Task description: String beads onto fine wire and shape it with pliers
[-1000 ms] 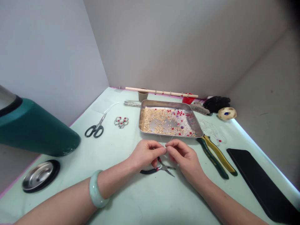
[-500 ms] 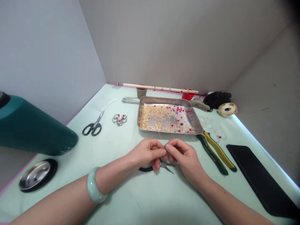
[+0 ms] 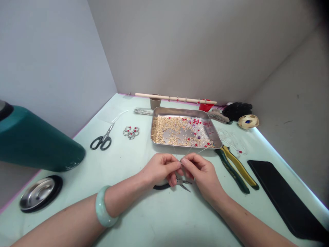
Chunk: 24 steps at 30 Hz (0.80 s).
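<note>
My left hand and my right hand meet fingertip to fingertip in front of the bead tray. Both pinch thin wire, whose fine ends stick up toward the tray; whatever lies between the fingertips is too small to make out. The metal tray holds gold, clear, red and a few purple beads. Under my hands lie small pliers, partly hidden, jaws pointing right. A piece of red and clear beadwork rests left of the tray.
Scissors, a green bottle and a metal lid are at left. Green-yellow pliers and a black slab lie at right. Behind the tray, a wooden stick spans two cups.
My fingertips have shifted very slightly, and more of the thin wire ends shows above them. Both hands stay pinched together.
</note>
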Motion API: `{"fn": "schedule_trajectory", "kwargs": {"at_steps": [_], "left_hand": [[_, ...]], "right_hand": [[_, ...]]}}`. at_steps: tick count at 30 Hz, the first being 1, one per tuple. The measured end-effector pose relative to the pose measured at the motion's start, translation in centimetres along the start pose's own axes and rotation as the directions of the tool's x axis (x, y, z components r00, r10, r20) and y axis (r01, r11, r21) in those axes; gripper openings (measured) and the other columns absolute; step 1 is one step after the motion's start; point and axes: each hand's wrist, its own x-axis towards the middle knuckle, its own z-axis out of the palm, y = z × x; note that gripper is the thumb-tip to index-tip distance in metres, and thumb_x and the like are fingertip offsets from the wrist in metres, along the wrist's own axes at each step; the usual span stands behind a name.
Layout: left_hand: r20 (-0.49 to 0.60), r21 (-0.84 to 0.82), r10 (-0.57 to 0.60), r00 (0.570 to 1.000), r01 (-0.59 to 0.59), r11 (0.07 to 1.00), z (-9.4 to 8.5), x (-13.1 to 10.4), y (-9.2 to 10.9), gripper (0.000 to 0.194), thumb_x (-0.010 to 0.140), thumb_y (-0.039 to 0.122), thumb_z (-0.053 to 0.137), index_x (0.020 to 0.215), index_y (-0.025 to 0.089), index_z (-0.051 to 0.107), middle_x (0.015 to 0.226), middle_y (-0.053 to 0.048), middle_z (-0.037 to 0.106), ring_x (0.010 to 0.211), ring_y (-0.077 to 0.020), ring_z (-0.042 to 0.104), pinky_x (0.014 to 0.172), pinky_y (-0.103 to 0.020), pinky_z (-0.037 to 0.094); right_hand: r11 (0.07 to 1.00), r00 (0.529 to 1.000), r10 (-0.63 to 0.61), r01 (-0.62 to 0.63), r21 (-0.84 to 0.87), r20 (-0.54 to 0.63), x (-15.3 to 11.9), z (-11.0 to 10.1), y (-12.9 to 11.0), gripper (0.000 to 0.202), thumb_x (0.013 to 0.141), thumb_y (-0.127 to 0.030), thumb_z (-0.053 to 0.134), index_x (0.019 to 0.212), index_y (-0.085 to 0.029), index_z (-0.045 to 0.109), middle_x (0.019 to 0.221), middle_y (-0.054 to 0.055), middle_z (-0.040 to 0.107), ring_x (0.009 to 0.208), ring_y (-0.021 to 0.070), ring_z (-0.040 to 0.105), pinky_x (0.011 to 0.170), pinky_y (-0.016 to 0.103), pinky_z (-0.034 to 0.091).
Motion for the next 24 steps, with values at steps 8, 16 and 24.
{"fn": "schedule_trajectory", "kwargs": {"at_steps": [8, 16, 24], "left_hand": [[0.0, -0.078, -0.041, 0.999, 0.041, 0.996, -0.3, 0.1, 0.0, 0.022, 0.079, 0.031, 0.059, 0.071, 0.012, 0.061, 0.068, -0.007, 0.068, 0.039, -0.0092, 0.055, 0.044, -0.023, 0.044], [0.024, -0.037, -0.03, 0.999, 0.031, 0.999, -0.2, -0.1, 0.3, 0.02, 0.078, 0.029, 0.06, 0.071, 0.011, 0.061, 0.069, -0.007, 0.068, 0.04, -0.0087, 0.055, 0.044, -0.023, 0.045], [-0.029, -0.046, 0.0, 1.0, -0.002, 0.999, 0.1, -0.2, 0.1, 0.023, 0.077, 0.033, 0.063, 0.069, 0.013, 0.056, 0.053, -0.001, 0.061, 0.037, -0.0077, 0.053, 0.044, -0.021, 0.043]], "right_hand": [[1.0, 1.0, 0.001, -0.001, -0.019, -0.004, 0.0, 0.1, -0.1, 0.023, 0.079, -0.039, 0.064, 0.071, -0.018, 0.059, 0.049, -0.005, 0.049, 0.045, 0.0099, 0.041, 0.044, 0.023, 0.032], [1.0, 1.0, -0.014, 0.014, -0.024, 0.025, -0.1, -0.1, -0.2, 0.023, 0.08, -0.038, 0.063, 0.069, -0.018, 0.059, 0.05, -0.005, 0.05, 0.045, 0.0091, 0.039, 0.045, 0.023, 0.033], [0.995, 0.997, -0.07, 0.068, -0.078, -0.023, -0.1, -0.1, 0.8, 0.023, 0.082, -0.039, 0.062, 0.071, -0.019, 0.058, 0.052, -0.005, 0.048, 0.047, 0.0097, 0.04, 0.045, 0.023, 0.032]]}}
